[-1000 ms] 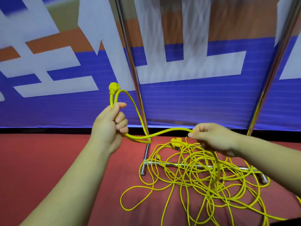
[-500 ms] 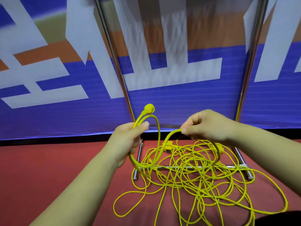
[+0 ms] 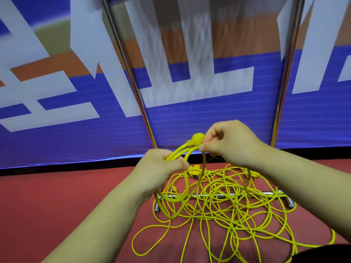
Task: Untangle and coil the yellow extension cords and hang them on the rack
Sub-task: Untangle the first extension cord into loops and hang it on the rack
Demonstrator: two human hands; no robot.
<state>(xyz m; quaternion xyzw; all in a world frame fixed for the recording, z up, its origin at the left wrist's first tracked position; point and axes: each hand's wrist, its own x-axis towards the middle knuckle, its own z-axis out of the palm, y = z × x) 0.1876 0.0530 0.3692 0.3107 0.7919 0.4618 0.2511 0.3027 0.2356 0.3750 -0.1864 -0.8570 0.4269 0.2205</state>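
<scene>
A tangle of yellow extension cords (image 3: 228, 209) lies on the red floor over the foot of a chrome rack (image 3: 218, 195). My left hand (image 3: 159, 168) grips two strands of cord, and a small loop (image 3: 182, 202) hangs below it. The round yellow plug (image 3: 197, 139) sticks up between my hands. My right hand (image 3: 229, 141) pinches the cord right beside the plug, close to my left hand. A yellow socket block (image 3: 193, 170) rests on the floor behind the loop.
Two chrome uprights (image 3: 131, 73) (image 3: 284, 82) of the rack rise in front of a blue, white and orange banner wall (image 3: 209, 120). Red carpet (image 3: 66, 196) spreads to the left. A dark shape (image 3: 326, 253) shows at the bottom right corner.
My right hand has moved left to meet my left hand by the plug, bringing cord with it. The loop under my left hand has grown to two turns. The view shifted right.
</scene>
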